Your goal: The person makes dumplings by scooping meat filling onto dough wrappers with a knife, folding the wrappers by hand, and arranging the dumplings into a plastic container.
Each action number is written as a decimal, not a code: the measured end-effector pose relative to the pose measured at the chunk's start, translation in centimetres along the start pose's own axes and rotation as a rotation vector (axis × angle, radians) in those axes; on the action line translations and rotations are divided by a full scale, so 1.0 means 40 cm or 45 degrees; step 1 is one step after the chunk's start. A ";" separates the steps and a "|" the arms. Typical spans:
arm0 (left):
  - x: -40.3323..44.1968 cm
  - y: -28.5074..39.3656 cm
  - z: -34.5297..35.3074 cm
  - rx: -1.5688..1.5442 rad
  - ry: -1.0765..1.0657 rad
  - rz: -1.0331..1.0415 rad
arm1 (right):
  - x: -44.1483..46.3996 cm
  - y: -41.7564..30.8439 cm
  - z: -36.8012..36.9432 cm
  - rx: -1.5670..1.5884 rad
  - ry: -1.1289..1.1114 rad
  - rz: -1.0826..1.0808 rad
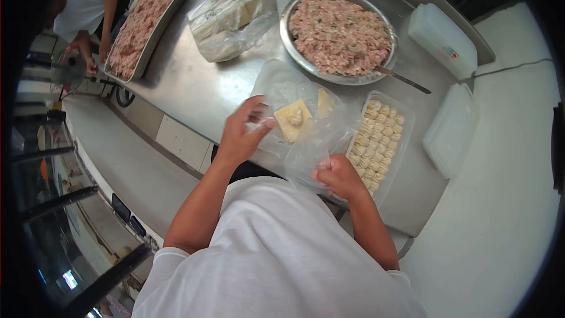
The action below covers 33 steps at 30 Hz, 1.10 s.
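Observation:
My left hand (244,132) is just left of a yellow square stack of dough wrappers (287,132). Its fingers are curved and apart, slightly blurred, with nothing visible between them. A small pale folded lump (295,117) sits on top of the wrappers. These lie on a clear plastic bag (321,141), with another yellow wrapper piece (325,103) partly under the plastic. My right hand (340,176) is closed on the near edge of the bag. Right beside it, a clear plastic box (406,141) holds rows of folded wontons (376,141).
A steel bowl (285,29) of minced meat filling (341,35) holds a long-handled utensil (406,80). Bagged wrappers (232,17) and a tray of meat (144,32) lie on the steel table (188,91). Plastic lids (450,129) lie right. Another person (85,3) is upper left.

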<state>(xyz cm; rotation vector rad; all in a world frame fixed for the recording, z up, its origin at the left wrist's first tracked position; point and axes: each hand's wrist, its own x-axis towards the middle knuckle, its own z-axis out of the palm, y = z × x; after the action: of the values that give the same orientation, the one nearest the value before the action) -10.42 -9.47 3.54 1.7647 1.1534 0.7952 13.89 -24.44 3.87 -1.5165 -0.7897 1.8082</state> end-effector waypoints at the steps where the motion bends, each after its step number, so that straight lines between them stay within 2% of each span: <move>1: 0.023 0.042 0.033 -0.364 -0.248 -0.246 | -0.016 -0.009 -0.010 -0.237 -0.031 -0.042; 2: 0.045 0.078 0.068 -0.719 -0.498 -0.494 | -0.025 -0.007 -0.022 -0.230 -0.013 -0.053; 3: 0.059 0.111 0.106 -0.713 -0.516 -0.481 | -0.039 0.000 -0.034 -0.343 0.018 -0.225; 4: 0.072 0.143 0.148 -0.787 -0.671 -0.638 | -0.053 0.005 -0.047 -0.457 0.056 -0.396; 5: 0.083 0.167 0.189 -0.855 -0.836 -0.800 | -0.071 0.006 -0.063 -0.448 0.089 -0.401; 6: 0.091 0.170 0.233 -0.846 -0.876 -0.792 | -0.100 0.005 -0.078 -0.429 0.108 -0.377; 8: 0.106 0.158 0.315 -1.124 -0.718 -0.463 | -0.168 0.008 -0.098 -0.385 0.174 -0.345; 9: 0.116 0.166 0.338 -1.118 -0.770 -0.465 | -0.207 0.011 -0.102 -0.172 0.260 -0.241; 10: 0.126 0.175 0.360 -1.117 -0.700 -0.376 | -0.240 0.023 -0.107 0.044 0.341 -0.141; 11: 0.135 0.180 0.381 -1.116 -0.622 -0.290 | -0.263 0.050 -0.115 0.070 0.377 -0.137; 12: 0.145 0.184 0.400 -1.113 -0.658 -0.299 | -0.279 0.084 -0.125 0.123 0.539 -0.177; 13: 0.155 0.187 0.416 -0.707 -0.670 -0.012 | -0.293 0.116 -0.134 0.174 0.695 -0.214; 14: 0.166 0.190 0.429 -0.296 -0.665 0.280 | -0.299 0.143 -0.149 0.198 0.713 -0.215; 16: 0.168 0.182 0.472 -0.192 -0.710 0.350 | -0.297 0.186 -0.164 0.111 1.041 -0.226; 18: 0.182 0.173 0.514 -0.096 -0.760 0.446 | -0.286 0.213 -0.147 0.224 1.118 -0.271; 20: 0.188 0.161 0.539 0.124 -0.782 0.775 | -0.283 0.243 -0.109 0.333 1.194 -0.295; 21: 0.194 0.161 0.549 0.119 -0.809 0.788 | -0.284 0.256 -0.088 0.279 1.239 -0.264; 23: 0.208 0.160 0.568 0.377 -0.912 0.766 | -0.295 0.271 -0.057 0.223 1.293 -0.230; 25: 0.215 0.187 0.574 0.377 -0.916 0.808 | -0.304 0.283 -0.029 0.538 1.198 -0.063; 26: 0.216 0.200 0.577 0.378 -0.913 0.849 | -0.303 0.288 -0.023 0.549 1.204 -0.057; 28: 0.223 0.217 0.576 0.286 -0.888 0.900 | -0.307 0.299 -0.014 0.823 1.087 -0.259; 29: 0.232 0.224 0.577 0.196 -0.845 0.952 | -0.304 0.297 -0.016 0.832 1.098 -0.260; 30: 0.241 0.217 0.584 0.193 -0.857 0.959 | -0.297 0.292 -0.021 0.762 1.164 -0.239; 32: 0.241 0.190 0.583 0.529 -0.891 0.976 | -0.290 0.302 -0.019 0.686 1.215 -0.199; 33: 0.240 0.183 0.581 0.530 -0.880 0.970 | -0.277 0.311 -0.029 0.231 1.365 -0.217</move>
<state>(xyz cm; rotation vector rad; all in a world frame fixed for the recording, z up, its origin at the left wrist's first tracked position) 15.63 -9.33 0.70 2.5915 0.1596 0.2782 15.28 -40.76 0.60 -1.8854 -0.1916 0.6978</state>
